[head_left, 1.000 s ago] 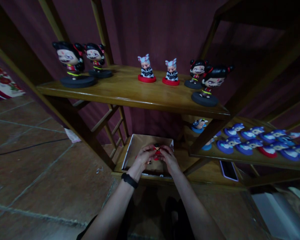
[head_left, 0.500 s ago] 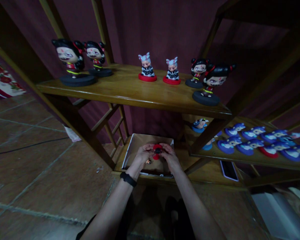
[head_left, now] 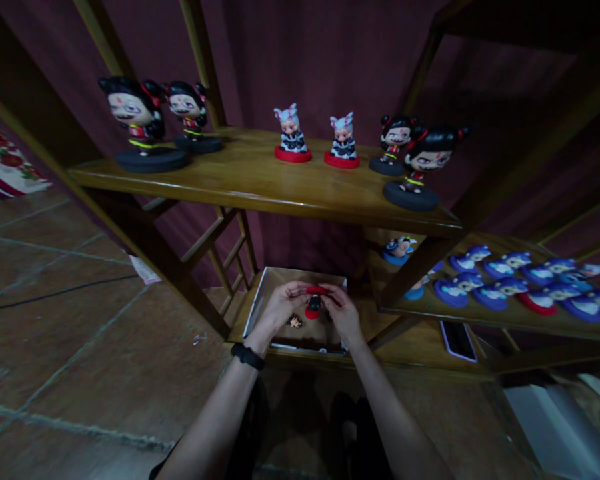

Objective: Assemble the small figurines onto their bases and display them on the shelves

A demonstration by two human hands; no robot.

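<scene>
My left hand (head_left: 284,303) and my right hand (head_left: 341,310) are closed on opposite sides of a small red-and-black figurine (head_left: 315,303). Its red disc-shaped base (head_left: 317,291) is tipped away between my fingertips, with the dark part towards me. Just below it shows another red round piece (head_left: 311,314); whether the two are joined I cannot tell. Both hands are over a shallow cardboard box (head_left: 260,300) on the low shelf. Inside the box, near my left hand, lies a tiny orange-and-dark figure (head_left: 295,321). A black band (head_left: 249,356) circles my left wrist.
Above the box runs a wooden shelf (head_left: 260,183) bearing several figurines, including two white-haired ones on red bases (head_left: 293,155). Several blue-purple figurines (head_left: 457,289) stand on the right shelf. A phone (head_left: 459,340) lies below them. A slanted wooden post (head_left: 165,280) rises on the left.
The figurine has been turned in my hands, so its red base now appears edge-on at the top. My left hand has shifted slightly left, uncovering more of the tiny figure in the box.
</scene>
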